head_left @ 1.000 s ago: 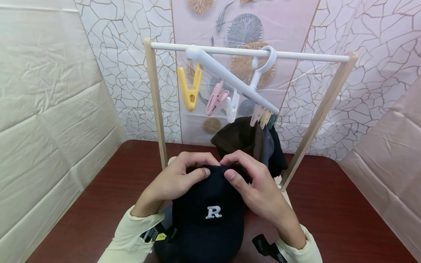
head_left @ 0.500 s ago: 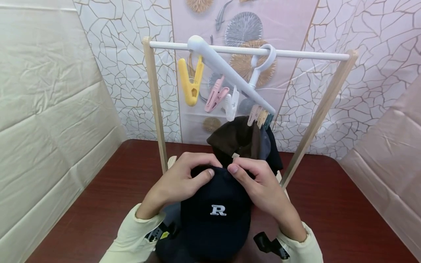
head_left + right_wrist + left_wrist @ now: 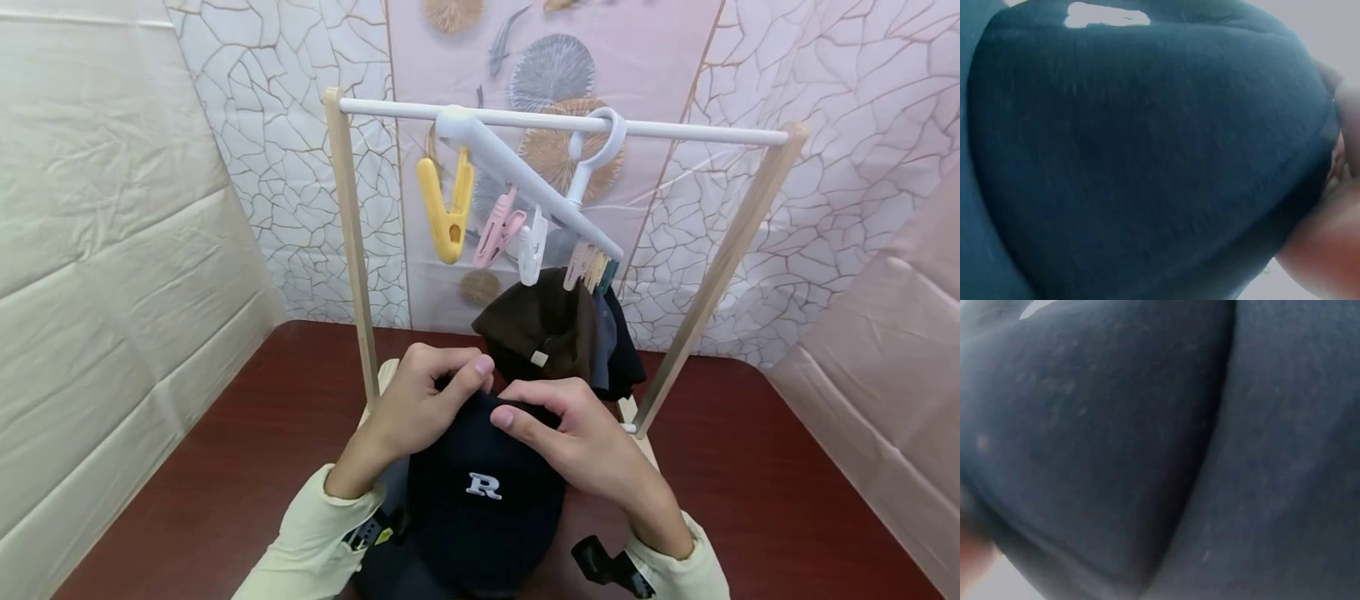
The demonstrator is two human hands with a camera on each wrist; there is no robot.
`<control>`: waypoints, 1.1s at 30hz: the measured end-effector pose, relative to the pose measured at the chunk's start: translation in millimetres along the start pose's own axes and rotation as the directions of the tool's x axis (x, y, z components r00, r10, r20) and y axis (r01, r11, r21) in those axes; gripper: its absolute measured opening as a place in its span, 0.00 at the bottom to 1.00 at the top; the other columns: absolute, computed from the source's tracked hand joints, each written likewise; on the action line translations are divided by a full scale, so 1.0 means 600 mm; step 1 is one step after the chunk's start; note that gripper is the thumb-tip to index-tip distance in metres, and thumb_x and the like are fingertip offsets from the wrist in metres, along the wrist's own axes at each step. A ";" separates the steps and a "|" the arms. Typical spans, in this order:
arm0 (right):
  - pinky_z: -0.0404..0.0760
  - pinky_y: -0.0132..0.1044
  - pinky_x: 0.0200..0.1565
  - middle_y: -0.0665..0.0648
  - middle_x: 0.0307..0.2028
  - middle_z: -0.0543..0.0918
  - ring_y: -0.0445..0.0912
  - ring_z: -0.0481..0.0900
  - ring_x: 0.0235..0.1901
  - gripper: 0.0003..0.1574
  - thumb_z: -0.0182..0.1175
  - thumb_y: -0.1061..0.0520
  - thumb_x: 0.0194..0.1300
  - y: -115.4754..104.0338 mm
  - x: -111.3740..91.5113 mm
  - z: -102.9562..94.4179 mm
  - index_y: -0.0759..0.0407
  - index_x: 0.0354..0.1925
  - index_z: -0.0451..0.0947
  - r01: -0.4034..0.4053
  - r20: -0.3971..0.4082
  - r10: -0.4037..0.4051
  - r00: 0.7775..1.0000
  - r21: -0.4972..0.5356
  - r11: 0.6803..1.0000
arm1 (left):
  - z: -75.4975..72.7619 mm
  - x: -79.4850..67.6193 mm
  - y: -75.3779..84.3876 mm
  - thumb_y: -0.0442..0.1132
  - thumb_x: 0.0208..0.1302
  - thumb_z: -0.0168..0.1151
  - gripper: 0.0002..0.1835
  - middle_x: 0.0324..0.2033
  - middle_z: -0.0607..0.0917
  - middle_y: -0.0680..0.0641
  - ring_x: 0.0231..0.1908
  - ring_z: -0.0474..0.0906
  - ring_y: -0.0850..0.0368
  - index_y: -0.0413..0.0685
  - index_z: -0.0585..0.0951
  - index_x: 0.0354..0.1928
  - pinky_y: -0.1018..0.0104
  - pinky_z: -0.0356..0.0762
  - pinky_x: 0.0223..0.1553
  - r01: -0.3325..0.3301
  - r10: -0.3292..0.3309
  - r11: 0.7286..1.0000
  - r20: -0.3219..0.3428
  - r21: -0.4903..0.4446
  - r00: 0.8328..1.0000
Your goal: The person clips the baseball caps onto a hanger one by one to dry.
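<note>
A dark navy baseball cap with a white embroidered R hangs brim-down in front of me. My left hand grips its upper edge from the left, the thumb tip raised beside the curled fingers. From the right, my right hand pinches the same edge, thumb in front and fingers behind. Dark cloth of the cap fills most of the right wrist view, with the fingers at its right side. In the left wrist view, the cap lies against another dark blue-grey surface.
Behind stands a wooden rack with a white rail. A tilted white hanger hooks over it, carrying a yellow clip, a pink clip and a white clip. Clipped at its lower end are a brown cap and other dark caps.
The cap shifted right, then slightly back left. My left thumb lifted along the edge, and my right hand moved left and lower. The hanger swayed, and its left end with the yellow clip shifted right.
</note>
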State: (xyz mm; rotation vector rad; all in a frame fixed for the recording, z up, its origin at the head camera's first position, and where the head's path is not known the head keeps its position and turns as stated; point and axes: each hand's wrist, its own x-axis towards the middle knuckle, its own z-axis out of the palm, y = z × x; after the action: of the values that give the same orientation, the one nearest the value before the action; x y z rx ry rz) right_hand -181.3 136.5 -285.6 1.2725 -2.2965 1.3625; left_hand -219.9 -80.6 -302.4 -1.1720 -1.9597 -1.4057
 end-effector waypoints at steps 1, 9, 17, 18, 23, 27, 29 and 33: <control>0.81 0.35 0.42 0.47 0.34 0.84 0.42 0.80 0.35 0.09 0.61 0.62 0.77 -0.001 0.000 -0.001 0.51 0.41 0.86 0.003 -0.006 -0.003 1.000 -0.001 1.000 | -0.001 0.003 -0.002 0.36 0.80 0.55 0.18 0.23 0.81 0.56 0.27 0.77 0.61 0.49 0.83 0.27 0.67 0.76 0.33 0.031 -0.032 0.999 -0.006 -0.021 0.999; 0.79 0.34 0.39 0.44 0.31 0.81 0.40 0.78 0.32 0.11 0.63 0.64 0.75 -0.002 -0.006 -0.007 0.49 0.38 0.84 0.040 -0.067 -0.043 0.997 -0.037 0.998 | -0.007 0.079 -0.016 0.38 0.83 0.50 0.15 0.41 0.87 0.36 0.38 0.85 0.47 0.34 0.83 0.51 0.55 0.86 0.38 0.191 -0.209 0.936 -0.030 -0.297 0.977; 0.82 0.36 0.41 0.45 0.32 0.84 0.40 0.80 0.33 0.09 0.62 0.62 0.77 -0.005 -0.004 -0.006 0.51 0.40 0.86 0.023 -0.047 -0.025 0.999 -0.048 0.999 | -0.014 0.136 -0.017 0.37 0.83 0.44 0.25 0.61 0.78 0.32 0.54 0.83 0.44 0.32 0.68 0.75 0.51 0.86 0.51 0.216 -0.212 0.827 0.069 -0.520 0.975; 0.82 0.36 0.41 0.45 0.33 0.84 0.40 0.80 0.34 0.08 0.62 0.62 0.77 -0.005 -0.004 -0.007 0.51 0.40 0.86 0.020 -0.048 -0.022 0.999 -0.051 0.999 | -0.013 0.140 -0.015 0.37 0.83 0.44 0.27 0.63 0.77 0.32 0.56 0.83 0.41 0.36 0.65 0.78 0.50 0.86 0.53 0.223 -0.208 0.803 0.090 -0.552 0.974; 0.82 0.36 0.41 0.45 0.33 0.84 0.40 0.80 0.34 0.08 0.63 0.62 0.76 -0.006 -0.003 -0.006 0.51 0.40 0.86 0.008 -0.055 -0.011 0.998 -0.064 0.998 | -0.005 0.154 -0.002 0.34 0.84 0.43 0.31 0.63 0.78 0.27 0.57 0.83 0.42 0.55 0.56 0.84 0.49 0.84 0.55 0.249 -0.193 0.686 0.159 -0.684 0.968; 0.82 0.36 0.41 0.45 0.32 0.84 0.40 0.80 0.34 0.07 0.63 0.62 0.76 -0.006 -0.003 -0.005 0.52 0.40 0.86 0.001 -0.056 -0.005 0.998 -0.066 0.998 | -0.001 0.163 0.004 0.34 0.84 0.44 0.30 0.61 0.79 0.29 0.56 0.84 0.43 0.54 0.57 0.83 0.49 0.84 0.55 0.253 -0.199 0.663 0.159 -0.704 0.967; 0.82 0.36 0.41 0.45 0.32 0.84 0.40 0.80 0.34 0.08 0.63 0.61 0.76 -0.007 -0.003 -0.005 0.52 0.40 0.86 -0.002 -0.055 -0.002 0.998 -0.064 0.998 | 0.000 0.167 0.006 0.36 0.86 0.44 0.28 0.62 0.79 0.30 0.59 0.82 0.37 0.50 0.59 0.82 0.49 0.84 0.56 0.255 -0.203 0.679 0.157 -0.688 0.966; 0.82 0.36 0.41 0.44 0.32 0.84 0.40 0.80 0.33 0.08 0.63 0.61 0.77 -0.007 -0.002 -0.006 0.50 0.39 0.86 -0.007 -0.054 0.003 0.999 -0.065 0.998 | 0.000 0.172 0.004 0.40 0.87 0.44 0.24 0.61 0.80 0.31 0.64 0.76 0.27 0.43 0.64 0.78 0.48 0.83 0.58 0.244 -0.205 0.719 0.138 -0.650 0.969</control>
State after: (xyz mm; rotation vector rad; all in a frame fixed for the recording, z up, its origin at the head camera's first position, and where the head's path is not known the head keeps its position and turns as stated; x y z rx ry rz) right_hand -177.9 139.1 -281.6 1.1968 -2.2900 1.2959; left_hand -272.7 -41.6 -222.8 -1.2838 -1.7088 -2.3598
